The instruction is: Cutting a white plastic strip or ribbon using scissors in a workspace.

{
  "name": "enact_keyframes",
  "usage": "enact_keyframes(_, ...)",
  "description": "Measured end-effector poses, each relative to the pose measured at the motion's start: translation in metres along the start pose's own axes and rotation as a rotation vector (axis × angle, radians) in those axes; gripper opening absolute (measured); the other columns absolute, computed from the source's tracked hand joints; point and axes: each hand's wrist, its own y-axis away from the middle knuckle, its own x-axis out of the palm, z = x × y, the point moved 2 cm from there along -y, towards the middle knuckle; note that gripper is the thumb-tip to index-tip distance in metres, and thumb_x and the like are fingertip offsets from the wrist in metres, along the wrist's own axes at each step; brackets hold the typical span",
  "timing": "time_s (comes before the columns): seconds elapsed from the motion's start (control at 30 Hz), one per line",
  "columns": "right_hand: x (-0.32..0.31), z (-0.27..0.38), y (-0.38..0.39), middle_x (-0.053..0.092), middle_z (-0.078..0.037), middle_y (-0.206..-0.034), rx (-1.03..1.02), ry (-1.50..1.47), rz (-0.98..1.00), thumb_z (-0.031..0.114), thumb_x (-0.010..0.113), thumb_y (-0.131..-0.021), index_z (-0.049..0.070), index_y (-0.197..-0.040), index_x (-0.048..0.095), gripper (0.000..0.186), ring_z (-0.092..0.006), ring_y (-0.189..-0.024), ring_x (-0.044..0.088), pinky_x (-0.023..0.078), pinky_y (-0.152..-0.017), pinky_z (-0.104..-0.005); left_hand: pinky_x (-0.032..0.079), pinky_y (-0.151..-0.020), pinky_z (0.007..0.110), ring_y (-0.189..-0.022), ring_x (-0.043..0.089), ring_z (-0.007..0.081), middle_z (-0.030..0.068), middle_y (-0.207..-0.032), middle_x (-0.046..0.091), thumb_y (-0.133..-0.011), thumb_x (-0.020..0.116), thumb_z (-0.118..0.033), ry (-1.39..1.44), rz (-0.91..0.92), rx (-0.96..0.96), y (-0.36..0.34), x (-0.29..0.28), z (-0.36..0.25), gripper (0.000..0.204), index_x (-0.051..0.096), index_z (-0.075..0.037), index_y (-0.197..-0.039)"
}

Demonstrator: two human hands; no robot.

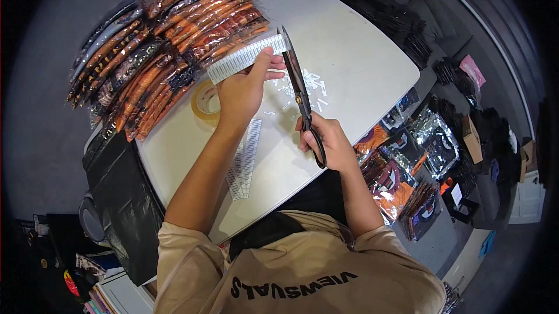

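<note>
You seem to be snipping the white label strip [244, 61] apart: your left hand [244, 91] pinches it between thumb and fingers, while your right hand [327, 139] wraps the scissors [300, 97], blades at its right end. Next calls for keeping your left hand clear. Small white pieces [314, 83], a tape roll [199, 106] and a second strip [249, 145] lie on the white surface [355, 43]; wrapped packs [212, 25] stack far left, more packs [389, 189] right.

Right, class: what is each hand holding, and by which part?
The left hand pinches the white strip by its lower edge, toward its right end; the right hand grips the black scissors by the handles.
</note>
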Motion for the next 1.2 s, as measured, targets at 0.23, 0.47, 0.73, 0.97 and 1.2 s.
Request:
enact_keyframes(0.23,0.0011,0.0009,0.0003,0.061,-0.008,-0.066,-0.01,-0.013,-0.011,0.026,0.061,-0.099,-0.001,-0.098,0.059,0.027,-0.0168,-0.058,0.062,0.048,-0.057,-0.0313,0.063,-0.076,0.033,-0.085,0.072,0.0244,0.0184,-0.098,0.071,-0.099,0.065,-0.017,-0.006,0.024,-0.002,0.0021,0.0007,0.0014,0.03,0.064,0.01,-0.112)
enact_keyframes(0.47,0.0004,0.0012,0.0001,0.062,-0.008,-0.066,0.01,0.01,-0.005,0.027,0.06,-0.1,0.0,-0.098,0.059,0.027,-0.0175,-0.06,0.064,0.049,-0.058,-0.0314,0.064,-0.071,0.033,-0.083,0.073,0.0229,0.0183,-0.093,0.072,-0.098,0.065,-0.014,0.02,0.003,0.003,0.0025,0.0025,0.0011,0.025,0.068,0.01,-0.106)
enact_keyframes(0.73,0.0009,0.0021,0.0001,0.061,-0.008,-0.065,0.021,0.001,-0.002,0.028,0.059,-0.101,0.0,-0.096,0.059,0.029,-0.017,-0.059,0.064,0.049,-0.058,-0.0309,0.064,-0.071,0.033,-0.081,0.073,0.0233,0.0184,-0.092,0.072,-0.098,0.066,-0.013,0.024,0.001,0.02,0.001,0.0015,0.0023,0.024,0.068,0.01,-0.105)
enact_keyframes(0.97,0.001,0.0028,-0.0001,0.061,-0.008,-0.065,0.018,0.013,-0.005,0.027,0.058,-0.101,0.0,-0.096,0.059,0.028,-0.0169,-0.059,0.063,0.049,-0.057,-0.0311,0.064,-0.071,0.033,-0.081,0.073,0.0233,0.0181,-0.092,0.072,-0.098,0.066,-0.013,0.03,0.002,0.015,0.0018,0.0019,0.001,0.024,0.068,0.01,-0.104)
enact_keyframes(1.2,0.0009,0.0037,0.0,0.061,-0.008,-0.064,0.029,0.011,-0.004,0.027,0.059,-0.101,0.0,-0.096,0.059,0.028,-0.0167,-0.058,0.063,0.048,-0.057,-0.031,0.064,-0.071,0.033,-0.082,0.073,0.0231,0.0178,-0.093,0.072,-0.098,0.066,-0.013,0.033,-0.008,-0.014,0.0024,0.0024,0.0012,0.024,0.068,0.01,-0.105)
